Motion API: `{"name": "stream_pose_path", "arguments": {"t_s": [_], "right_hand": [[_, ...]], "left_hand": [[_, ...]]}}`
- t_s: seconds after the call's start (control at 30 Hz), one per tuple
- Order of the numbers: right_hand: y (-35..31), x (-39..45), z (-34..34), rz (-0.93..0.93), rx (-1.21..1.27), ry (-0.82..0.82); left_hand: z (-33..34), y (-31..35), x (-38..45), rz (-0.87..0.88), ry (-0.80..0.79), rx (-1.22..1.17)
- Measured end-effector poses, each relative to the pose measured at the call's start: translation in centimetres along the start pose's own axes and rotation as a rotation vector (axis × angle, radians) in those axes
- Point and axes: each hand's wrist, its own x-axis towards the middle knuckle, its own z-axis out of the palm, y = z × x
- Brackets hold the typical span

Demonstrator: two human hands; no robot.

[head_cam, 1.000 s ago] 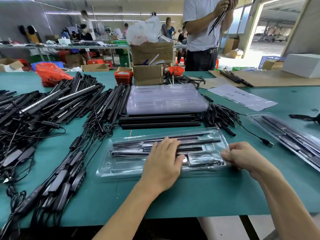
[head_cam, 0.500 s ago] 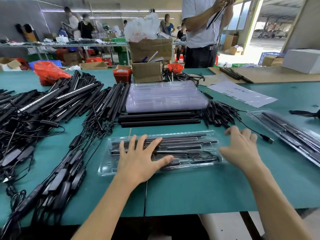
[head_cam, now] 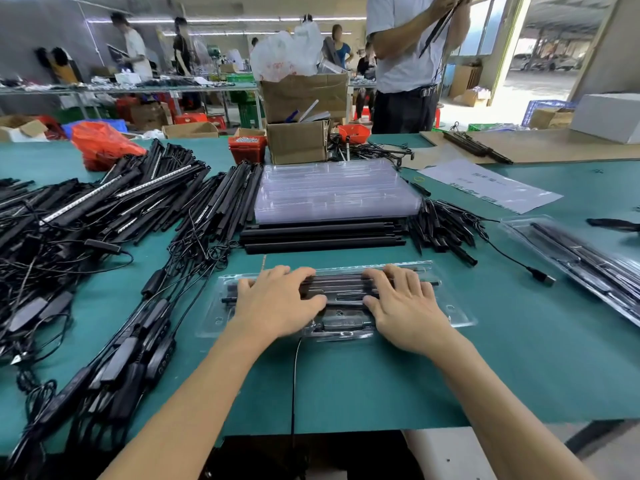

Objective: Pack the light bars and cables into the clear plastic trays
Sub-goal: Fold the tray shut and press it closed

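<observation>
Both hands, left hand [head_cam: 277,303] and right hand [head_cam: 405,306], press flat with fingers straight on the clear tray [head_cam: 457,306], lying crosswise on the green worktop [head_cam: 519,358]; its light bars [head_cam: 341,284] run left-right.

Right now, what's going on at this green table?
A person is packing light bars. Both hands, left hand and right hand, press flat on a clear plastic tray that holds black bars and a cable. Empty trays are stacked behind it, loose bars and cables lie piled left, and another filled tray lies right.
</observation>
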Motion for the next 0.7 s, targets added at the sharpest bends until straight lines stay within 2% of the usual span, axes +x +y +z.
{"name": "stream_pose_path", "arguments": {"t_s": [0.1, 0.27, 0.47, 0.7], "right_hand": [[0.1, -0.1, 0.3, -0.007, -0.028, -0.023], [-0.1, 0.4, -0.2, 0.022, -0.019, -0.117], [-1.0, 0.9, -2.6, 0.101, 0.085, -0.216], [-3.9, 2.6, -4.5, 0.137, -0.051, -0.302]], "left_hand": [[-0.3, -0.3, 0.2, 0.024, 0.011, 0.040], [1.8, -0.7, -0.8, -0.031, -0.007, 0.047], [2.5, -0.8, -0.4, -0.044, -0.029, 0.063], [2.9, -0.8, -0.3, -0.037, -0.006, 0.052]]}}
